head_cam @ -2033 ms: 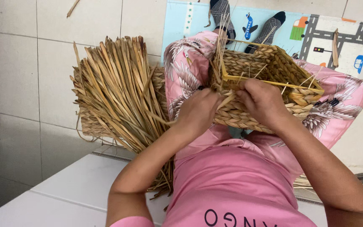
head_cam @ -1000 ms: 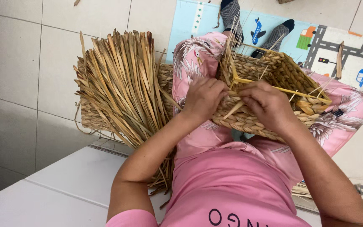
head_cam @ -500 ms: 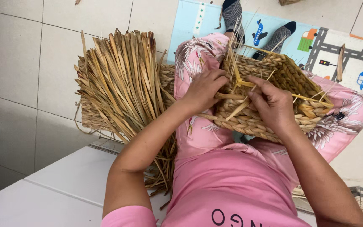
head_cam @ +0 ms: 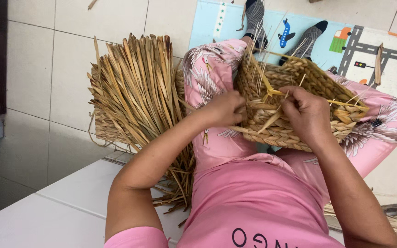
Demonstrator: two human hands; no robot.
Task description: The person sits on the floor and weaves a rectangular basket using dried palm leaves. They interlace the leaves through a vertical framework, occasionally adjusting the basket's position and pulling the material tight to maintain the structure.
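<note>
A half-woven straw basket (head_cam: pixel 295 92) with a yellow wire frame rests on my lap, between my knees. My left hand (head_cam: pixel 224 108) grips the basket's near-left wall, fingers curled on the woven strands. My right hand (head_cam: pixel 306 112) pinches a loose straw strand (head_cam: pixel 269 121) at the near rim, beside the yellow frame rod. Loose strand ends stick up from the basket's far-left corner.
A big bundle of dried straw leaves (head_cam: pixel 138 105) lies on a woven basket to my left, touching my left knee. A colourful play mat (head_cam: pixel 368 41) covers the tiled floor under my socked feet (head_cam: pixel 256 18). More straw lies at lower right.
The basket has turned and shifted slightly on my lap. My left hand slid along the near-left wall while my right hand took up a strand at the rim.
</note>
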